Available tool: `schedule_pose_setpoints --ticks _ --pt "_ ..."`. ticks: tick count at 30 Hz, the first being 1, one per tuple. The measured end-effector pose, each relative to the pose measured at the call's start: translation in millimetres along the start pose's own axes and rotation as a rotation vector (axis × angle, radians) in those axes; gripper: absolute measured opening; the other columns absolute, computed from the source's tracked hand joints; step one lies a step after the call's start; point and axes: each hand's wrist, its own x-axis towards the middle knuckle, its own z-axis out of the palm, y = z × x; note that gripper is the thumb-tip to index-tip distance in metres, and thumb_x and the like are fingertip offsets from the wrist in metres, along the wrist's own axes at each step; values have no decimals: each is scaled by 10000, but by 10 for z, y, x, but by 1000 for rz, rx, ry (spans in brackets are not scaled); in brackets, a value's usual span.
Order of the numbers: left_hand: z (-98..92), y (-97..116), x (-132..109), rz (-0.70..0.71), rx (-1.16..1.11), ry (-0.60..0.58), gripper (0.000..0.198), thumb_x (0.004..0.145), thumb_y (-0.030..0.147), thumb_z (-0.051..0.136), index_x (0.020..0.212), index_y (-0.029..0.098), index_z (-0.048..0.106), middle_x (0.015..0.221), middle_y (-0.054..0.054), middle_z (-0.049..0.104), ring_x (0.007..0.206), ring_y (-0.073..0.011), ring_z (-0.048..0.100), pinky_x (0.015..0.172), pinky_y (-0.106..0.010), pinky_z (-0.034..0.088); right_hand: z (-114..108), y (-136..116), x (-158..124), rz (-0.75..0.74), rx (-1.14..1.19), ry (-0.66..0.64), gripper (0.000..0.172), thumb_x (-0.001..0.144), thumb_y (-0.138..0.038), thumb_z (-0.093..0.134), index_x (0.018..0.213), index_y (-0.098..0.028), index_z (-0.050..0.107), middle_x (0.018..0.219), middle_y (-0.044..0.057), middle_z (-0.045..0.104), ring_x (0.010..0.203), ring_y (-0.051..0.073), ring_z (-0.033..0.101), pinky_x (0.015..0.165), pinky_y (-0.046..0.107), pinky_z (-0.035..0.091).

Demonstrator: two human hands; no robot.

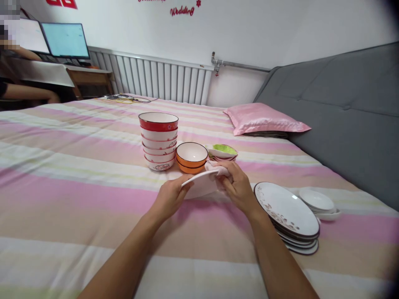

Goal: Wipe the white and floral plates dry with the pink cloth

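A white plate [199,185] is held tilted above the striped bedspread [77,187], its underside toward me. My left hand [170,199] grips its left edge, fingers curled round the rim. My right hand [238,185] presses a pale pink cloth [220,170] against the plate's right side, fingers closed on it. Just beyond stand a stack of red-and-white bowls [158,141], two nested orange bowls [191,158] and a small green-lined dish [222,151].
A stack of dark-rimmed white plates [288,216] lies right of my right arm, with small white saucers [318,202] behind it. A pink pillow [264,118] and grey headboard [343,112] are at right. Another person sits at a desk with monitors [64,40] far left.
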Motion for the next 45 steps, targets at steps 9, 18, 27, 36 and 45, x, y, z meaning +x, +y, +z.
schedule_pose_setpoints --ticks 9,18,27,36,45 --pt "0 -69 10 -84 -12 23 279 873 327 418 1022 213 626 909 -25 689 787 -186 604 662 -251 423 48 225 -45 248 219 37 246 869 -350 521 1074 -225 572 931 16 637 831 175 581 698 272 457" --pt "21 -187 -7 -308 186 -72 251 817 327 447 684 189 608 631 -44 632 596 -195 578 512 -248 338 42 191 -40 289 222 68 261 865 -373 518 1081 -234 559 872 8 623 763 160 571 635 256 455" --pt "-69 -147 -4 -252 114 352 328 840 457 457 625 211 424 543 45 404 535 -121 400 526 -229 289 94 180 -35 313 257 114 253 863 -412 513 1033 -226 530 842 9 624 736 157 579 672 279 474" --pt "-93 -115 -23 -238 84 468 279 884 426 414 921 212 589 662 25 541 590 -136 475 577 -235 361 394 208 -95 388 356 87 249 874 -398 471 1057 -231 499 950 36 641 885 171 601 820 338 479" --pt "-45 -133 -15 -235 -134 413 331 890 411 422 1099 213 588 936 -25 665 853 -191 599 729 -270 441 347 289 -220 458 395 -168 822 596 -260 752 1271 -307 286 1244 75 546 1097 218 559 847 409 511"
